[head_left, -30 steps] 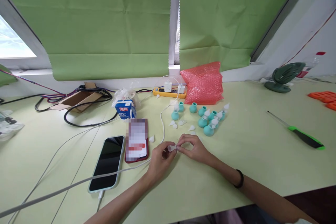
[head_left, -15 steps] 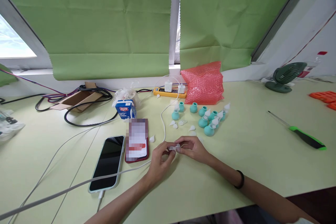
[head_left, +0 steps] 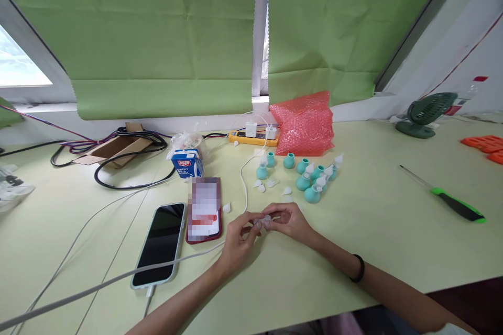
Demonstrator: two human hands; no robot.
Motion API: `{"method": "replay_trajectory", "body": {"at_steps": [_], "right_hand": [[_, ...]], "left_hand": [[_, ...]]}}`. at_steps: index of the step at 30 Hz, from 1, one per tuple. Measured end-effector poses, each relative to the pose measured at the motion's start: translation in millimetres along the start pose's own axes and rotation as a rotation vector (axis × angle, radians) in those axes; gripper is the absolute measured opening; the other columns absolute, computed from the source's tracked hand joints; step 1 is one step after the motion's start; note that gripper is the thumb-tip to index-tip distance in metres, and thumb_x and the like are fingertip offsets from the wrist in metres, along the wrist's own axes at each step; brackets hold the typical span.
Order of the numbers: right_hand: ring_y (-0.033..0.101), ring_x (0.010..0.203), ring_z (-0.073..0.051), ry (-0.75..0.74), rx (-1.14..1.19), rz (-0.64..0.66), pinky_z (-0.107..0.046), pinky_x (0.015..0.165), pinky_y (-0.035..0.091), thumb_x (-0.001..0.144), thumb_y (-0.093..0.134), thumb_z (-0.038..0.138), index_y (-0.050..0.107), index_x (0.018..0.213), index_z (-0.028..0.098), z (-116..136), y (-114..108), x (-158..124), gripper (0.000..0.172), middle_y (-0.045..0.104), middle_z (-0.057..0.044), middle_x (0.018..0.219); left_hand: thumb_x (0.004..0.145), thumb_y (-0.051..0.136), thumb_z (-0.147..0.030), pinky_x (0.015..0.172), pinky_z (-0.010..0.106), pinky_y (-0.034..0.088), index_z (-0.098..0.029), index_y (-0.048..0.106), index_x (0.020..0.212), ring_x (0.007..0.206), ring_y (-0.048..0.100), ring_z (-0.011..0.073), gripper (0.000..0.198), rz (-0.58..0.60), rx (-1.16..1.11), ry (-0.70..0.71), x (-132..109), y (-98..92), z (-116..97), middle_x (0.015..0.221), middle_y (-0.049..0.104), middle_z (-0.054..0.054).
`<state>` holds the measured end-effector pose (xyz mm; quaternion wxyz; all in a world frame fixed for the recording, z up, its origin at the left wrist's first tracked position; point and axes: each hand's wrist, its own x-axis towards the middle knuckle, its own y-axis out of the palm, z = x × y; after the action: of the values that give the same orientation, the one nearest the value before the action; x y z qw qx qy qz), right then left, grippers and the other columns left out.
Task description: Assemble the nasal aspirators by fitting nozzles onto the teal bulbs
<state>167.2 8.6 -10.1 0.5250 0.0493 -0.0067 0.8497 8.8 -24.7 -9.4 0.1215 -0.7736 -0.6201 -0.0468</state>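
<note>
Near the table's front middle, my left hand (head_left: 240, 235) and my right hand (head_left: 288, 222) meet fingertip to fingertip, both closed. Pinched between them is a small translucent plastic piece (head_left: 262, 219), partly covered by the fingers, so its full shape is hidden. Just beyond my right hand stands a group of teal rubber bulbs (head_left: 312, 194), several with white pointed nozzles (head_left: 321, 181) at their mouths. Other teal bulbs, such as one open-necked bulb (head_left: 288, 161), stand farther back. Loose white nozzle tips (head_left: 287, 190) lie between the bulbs and my hands.
Two phones, a black-screened phone (head_left: 159, 246) and a red-cased phone (head_left: 204, 212), lie left of my hands, with a white cable (head_left: 129, 271) across. A blue milk carton (head_left: 187, 164), yellow power strip (head_left: 251, 139) and red bubble-wrap bag (head_left: 304, 125) stand behind. A screwdriver (head_left: 458, 204) lies right.
The fingers of my two hands have drawn slightly closer, covering more of the small translucent piece. Everything else stays in place apart from a slight shift of the view.
</note>
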Motion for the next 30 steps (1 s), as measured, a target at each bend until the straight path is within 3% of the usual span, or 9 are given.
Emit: {"method": "replay_trajectory", "body": {"at_steps": [16, 21, 30], "right_hand": [[0.058, 0.061, -0.013, 0.05, 0.047, -0.041, -0.024, 0.053, 0.05, 0.058, 0.069, 0.026, 0.066, 0.079, 0.015, -1.2, 1.4, -0.5, 0.024, 0.064, -0.003, 0.073], [0.059, 0.07, -0.016, 0.04, 0.052, -0.009, -0.027, 0.062, 0.05, 0.056, 0.07, 0.025, 0.066, 0.081, 0.015, 0.1, -0.6, 0.6, 0.028, 0.064, -0.005, 0.076], [0.056, 0.063, -0.013, 0.025, 0.034, -0.05, -0.025, 0.057, 0.051, 0.055, 0.071, 0.024, 0.067, 0.078, 0.015, 1.4, 1.8, -2.1, 0.024, 0.062, -0.003, 0.069]], "left_hand": [[0.079, 0.047, -0.029, 0.06, 0.026, 0.046, -0.014, 0.056, 0.095, 0.072, 0.055, 0.0159, 0.023, 0.043, -0.141, -0.052, -1.1, 0.1, -5.8, 0.084, 0.059, 0.008], [0.078, 0.049, -0.031, 0.061, 0.028, 0.047, -0.013, 0.056, 0.091, 0.07, 0.055, 0.0156, 0.023, 0.042, -0.273, -0.085, 1.0, -1.6, -7.3, 0.083, 0.058, 0.008], [0.073, 0.056, -0.031, 0.056, 0.025, 0.046, -0.013, 0.057, 0.081, 0.062, 0.054, 0.013, 0.02, 0.02, -0.318, -0.141, 4.7, -0.8, -8.2, 0.077, 0.059, 0.006]]}}
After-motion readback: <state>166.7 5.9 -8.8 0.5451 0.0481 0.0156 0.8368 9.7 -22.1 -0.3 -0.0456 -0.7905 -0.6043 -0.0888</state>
